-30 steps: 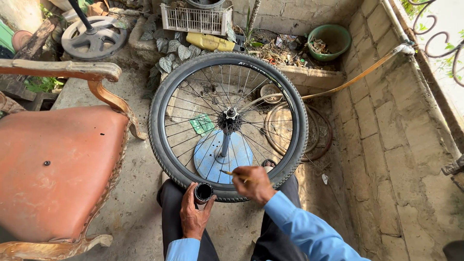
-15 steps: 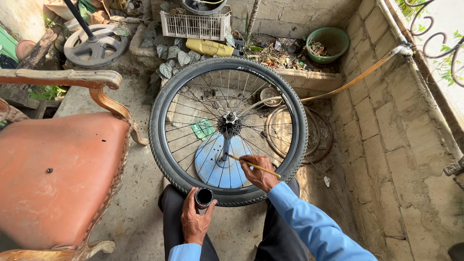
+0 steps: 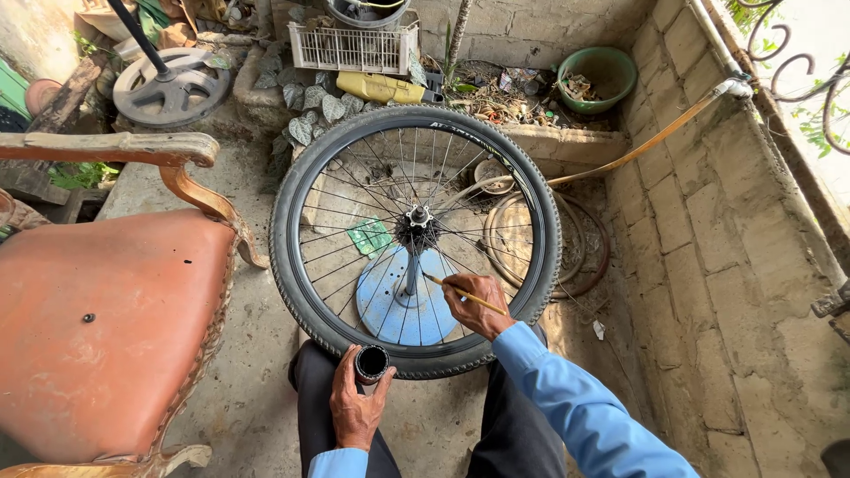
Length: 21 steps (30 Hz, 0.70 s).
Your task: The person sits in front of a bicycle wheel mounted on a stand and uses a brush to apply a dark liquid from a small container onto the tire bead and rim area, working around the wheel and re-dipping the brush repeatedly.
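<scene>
Pinched in the right hand (image 3: 476,305) – a thin yellow brush (image 3: 463,294), tip among wire spokes at the wheel's (image 3: 416,239) 5 o'clock. Left hand (image 3: 356,409) wraps 1 small round black tin (image 3: 371,363).

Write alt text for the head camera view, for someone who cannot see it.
Seen from above, a seated person's right hand holds a thin brush among the spokes of a bicycle wheel lying flat on a blue stand, while the left hand holds a small dark pot. An orange chair stands to the left.
</scene>
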### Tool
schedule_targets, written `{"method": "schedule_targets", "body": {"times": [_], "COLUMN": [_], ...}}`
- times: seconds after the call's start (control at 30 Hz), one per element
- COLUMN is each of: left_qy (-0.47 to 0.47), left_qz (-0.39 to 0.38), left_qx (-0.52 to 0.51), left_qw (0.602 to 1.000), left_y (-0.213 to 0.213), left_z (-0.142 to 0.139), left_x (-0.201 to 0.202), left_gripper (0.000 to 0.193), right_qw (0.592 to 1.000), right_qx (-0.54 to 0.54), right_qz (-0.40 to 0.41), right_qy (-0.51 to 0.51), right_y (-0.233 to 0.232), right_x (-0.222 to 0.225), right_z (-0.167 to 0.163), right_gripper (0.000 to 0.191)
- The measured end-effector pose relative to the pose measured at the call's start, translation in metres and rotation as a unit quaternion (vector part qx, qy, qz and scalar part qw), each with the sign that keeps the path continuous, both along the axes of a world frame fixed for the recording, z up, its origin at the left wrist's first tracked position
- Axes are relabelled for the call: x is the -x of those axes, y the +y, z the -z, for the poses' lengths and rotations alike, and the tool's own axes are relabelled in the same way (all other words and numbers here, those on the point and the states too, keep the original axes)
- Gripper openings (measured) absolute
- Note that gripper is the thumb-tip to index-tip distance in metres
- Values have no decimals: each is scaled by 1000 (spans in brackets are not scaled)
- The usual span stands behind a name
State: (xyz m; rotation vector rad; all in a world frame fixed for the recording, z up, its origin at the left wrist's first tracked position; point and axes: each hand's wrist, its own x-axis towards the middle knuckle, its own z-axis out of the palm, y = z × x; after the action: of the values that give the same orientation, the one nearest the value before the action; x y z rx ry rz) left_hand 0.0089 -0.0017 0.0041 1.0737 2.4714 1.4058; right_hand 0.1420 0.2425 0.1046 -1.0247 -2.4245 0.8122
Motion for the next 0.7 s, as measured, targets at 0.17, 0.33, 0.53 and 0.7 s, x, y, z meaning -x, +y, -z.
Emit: {"method": "schedule_targets", "body": {"times": [0.17,0.33,0.53,0.7], "left_qy": [7,4,7,10], "left_qz": [-1,-3,-2,-5], "left_qx": [-6,-7,-12,-21], "left_qw": [1000,1000,1000,1000], "left_y": [1,0,1,1], "left_z": [-2,-5,-6,-5], "left_x": [-1,0,-1,-2], "left_gripper": [76,75,75,74], "right_qw": [996,995,996,993], "right_qx": [-21,-51,-23,24], "right_qz": [5,-22,-74,-117], "right_qy": [84,86,51,-6], "right_y": [-7,-17,-24,-43], "right_x": [-8,-13,-25,-42], "right_z": [0,3,2,-6], "right_gripper": [23,22,20,22]}}
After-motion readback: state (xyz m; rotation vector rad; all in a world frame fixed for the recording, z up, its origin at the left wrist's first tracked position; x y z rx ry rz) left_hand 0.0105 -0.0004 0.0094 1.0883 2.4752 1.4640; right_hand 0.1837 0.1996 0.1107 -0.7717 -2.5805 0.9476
